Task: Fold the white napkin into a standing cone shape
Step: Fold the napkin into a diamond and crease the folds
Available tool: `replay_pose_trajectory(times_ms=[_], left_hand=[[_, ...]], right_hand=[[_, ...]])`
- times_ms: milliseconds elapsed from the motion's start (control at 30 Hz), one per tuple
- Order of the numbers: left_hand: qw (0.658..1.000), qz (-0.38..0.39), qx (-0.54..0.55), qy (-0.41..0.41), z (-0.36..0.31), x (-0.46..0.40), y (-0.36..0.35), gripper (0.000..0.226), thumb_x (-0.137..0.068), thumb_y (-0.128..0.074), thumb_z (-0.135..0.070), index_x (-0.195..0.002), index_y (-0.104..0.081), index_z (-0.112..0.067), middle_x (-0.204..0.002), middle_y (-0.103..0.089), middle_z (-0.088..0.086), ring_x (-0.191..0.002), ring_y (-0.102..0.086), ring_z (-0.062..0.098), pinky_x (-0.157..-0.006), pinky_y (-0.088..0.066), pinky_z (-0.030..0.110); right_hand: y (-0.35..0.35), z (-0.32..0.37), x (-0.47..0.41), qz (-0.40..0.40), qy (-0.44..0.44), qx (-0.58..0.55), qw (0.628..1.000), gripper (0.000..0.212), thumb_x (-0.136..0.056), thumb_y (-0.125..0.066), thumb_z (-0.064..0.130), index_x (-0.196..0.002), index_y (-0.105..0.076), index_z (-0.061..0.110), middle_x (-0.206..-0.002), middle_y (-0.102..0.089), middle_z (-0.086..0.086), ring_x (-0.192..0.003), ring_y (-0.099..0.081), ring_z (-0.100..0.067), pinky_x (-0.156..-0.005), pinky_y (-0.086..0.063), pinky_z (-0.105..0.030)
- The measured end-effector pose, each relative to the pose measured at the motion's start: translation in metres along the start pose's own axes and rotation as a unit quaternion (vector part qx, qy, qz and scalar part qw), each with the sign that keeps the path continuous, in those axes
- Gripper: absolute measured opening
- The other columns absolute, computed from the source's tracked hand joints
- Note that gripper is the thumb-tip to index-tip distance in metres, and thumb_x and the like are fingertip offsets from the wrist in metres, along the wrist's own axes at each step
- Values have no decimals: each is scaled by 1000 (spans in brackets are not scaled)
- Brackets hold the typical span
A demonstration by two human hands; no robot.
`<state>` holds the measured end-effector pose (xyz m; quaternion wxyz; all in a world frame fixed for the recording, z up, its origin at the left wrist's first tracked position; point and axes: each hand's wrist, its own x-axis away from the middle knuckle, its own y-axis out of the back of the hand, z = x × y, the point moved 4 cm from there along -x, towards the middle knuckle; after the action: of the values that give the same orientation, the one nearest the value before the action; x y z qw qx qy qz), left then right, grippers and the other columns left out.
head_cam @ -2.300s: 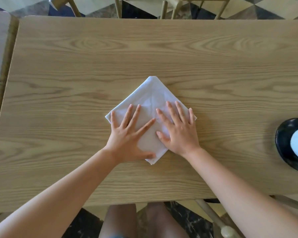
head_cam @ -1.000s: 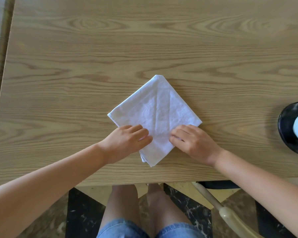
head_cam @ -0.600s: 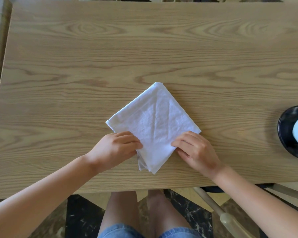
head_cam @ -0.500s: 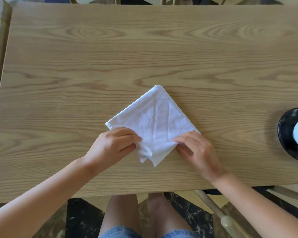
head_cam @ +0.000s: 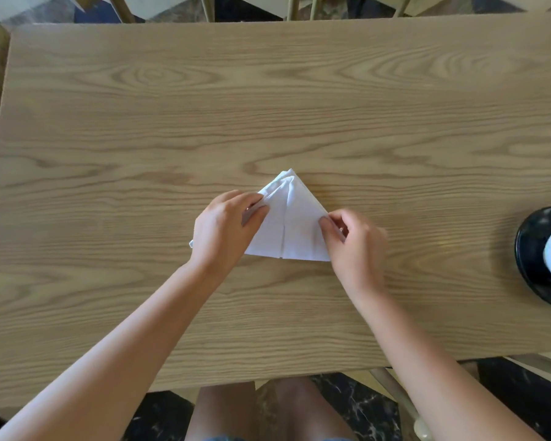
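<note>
The white napkin (head_cam: 295, 227), a flat diamond before, is now folded into a triangle; the left hand (head_cam: 225, 232) and right hand (head_cam: 355, 246) pinch its side edges. The cloth looks soft and light, best held at the corners.

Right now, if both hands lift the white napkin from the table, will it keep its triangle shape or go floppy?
The white napkin is probably soft cloth: its tip looks rumpled, so it would likely sag. It seems light and lies flat on the table. The left hand and right hand pinch its sides, so the layers might slip open once released.
</note>
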<state>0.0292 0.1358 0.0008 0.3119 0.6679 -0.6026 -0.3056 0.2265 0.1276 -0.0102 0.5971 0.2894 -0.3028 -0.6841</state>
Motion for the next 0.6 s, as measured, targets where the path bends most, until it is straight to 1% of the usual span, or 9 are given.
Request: replay_pose_trajectory(times_ms=[33,100,167,300,367,433,500,567,600], left_hand=[[1000,-3,-12,8,3,-1,-3,12,-87,-62,-28,-91,-69,-19,-81,-60,-11,-77,-51,12,-60,-35,26],[999,-6,-30,16,8,-3,-9,13,-88,-61,-28,-91,-69,-18,-83,-62,-9,-79,-52,14,-61,-32,25],[999,-15,-42,6,11,-4,-13,12,-87,-63,-26,-87,-68,-16,-83,-65,-4,-79,-56,19,-62,-31,24],[996,-32,-72,-34,15,-7,-19,19,-83,-58,-30,-79,-66,-14,-76,-65,-1,-78,-55,27,-66,-37,28],[993,-39,-99,-41,16,-9,-21,19,-82,-58,-31,-75,-64,-14,-74,-64,-1,-78,-54,28,-69,-36,31],[990,-52,-128,-41,13,-11,-23,15,-80,-62,-30,-76,-62,-15,-76,-62,-1,-80,-53,28,-71,-30,31],[985,-72,-149,-47,9,-11,-21,17,-80,-63,-28,-90,-62,-15,-88,-63,1,-91,-52,27,-80,-28,33],[978,-92,-162,-93,4,-5,-19,30,-86,-57,-22,-114,-58,-11,-116,-62,5,-113,-47,23,-96,-27,40],[973,-87,-168,-134,2,0,-21,36,-89,-52,-17,-125,-53,-9,-131,-56,6,-125,-42,20,-104,-23,44]], right_hand=[[-3,-1,0,-5,-4,25,1000,14,-82,-55,29,-75,-62,18,-66,-60,10,-63,-55,-18,-74,-33,-36],[-7,-1,-1,-19,1,70,997,15,-82,-53,29,-75,-61,19,-68,-65,5,-66,-58,-21,-69,-19,-32],[-9,0,-2,-36,13,109,993,14,-82,-54,28,-72,-59,20,-66,-65,4,-62,-57,-22,-66,-13,-30],[-15,-2,-6,-48,12,170,984,14,-81,-57,28,-69,-57,20,-62,-61,4,-59,-53,-22,-66,-10,-28],[-17,-1,-6,-54,21,188,980,10,-80,-61,27,-73,-57,20,-66,-60,4,-63,-54,-23,-68,-13,-29],[-14,3,-6,-73,35,201,976,11,-78,-64,24,-87,-62,19,-84,-64,1,-78,-58,-26,-74,-22,-34],[-12,13,-3,-80,58,211,972,33,-80,-59,20,-113,-60,17,-116,-62,-3,-106,-55,-27,-88,-29,-42],[-17,28,3,-52,114,204,971,48,-85,-49,18,-133,-48,15,-141,-47,-5,-131,-38,-24,-103,-24,-49],[-24,34,7,-21,142,196,970,53,-86,-45,18,-139,-40,13,-148,-38,-5,-138,-28,-23,-108,-18,-51]])
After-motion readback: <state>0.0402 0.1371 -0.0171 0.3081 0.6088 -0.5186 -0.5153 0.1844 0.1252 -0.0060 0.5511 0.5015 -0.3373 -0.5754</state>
